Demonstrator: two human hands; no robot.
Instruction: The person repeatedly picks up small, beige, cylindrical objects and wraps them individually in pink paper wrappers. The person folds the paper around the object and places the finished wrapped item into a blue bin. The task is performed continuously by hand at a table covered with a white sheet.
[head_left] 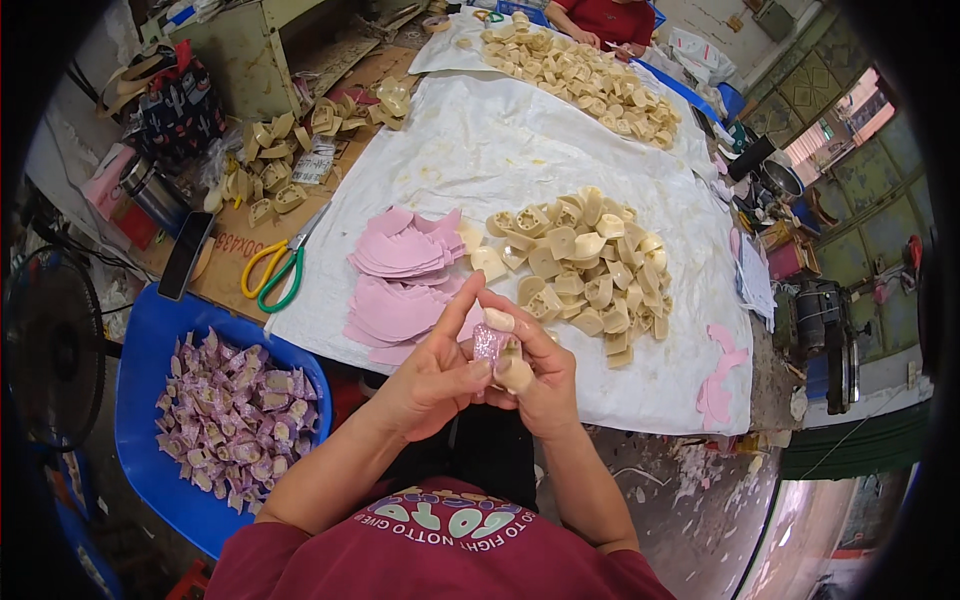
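Just off the table's near edge, both hands hold a small shoe heel (489, 344) wrapped in glittery pink material. My left hand (430, 385) has its thumb and fingers closed on the heel's left side. My right hand (552, 385) grips it from the other side, with pale covers over the thumb and a fingertip. Part of the heel is hidden by the fingers. Behind my hands lies a stack of cut pink pieces (405, 250), and right of it a heap of bare beige heels (590, 260).
A blue tub (135, 420) of pink-covered heels (235, 410) stands at lower left. Green-and-yellow scissors (285, 262), a phone (186, 255) and a steel flask (150, 190) are on the left. Pink scraps (720, 380) lie at right. Across the table, a person (610, 22) sits by another heel heap (585, 80).
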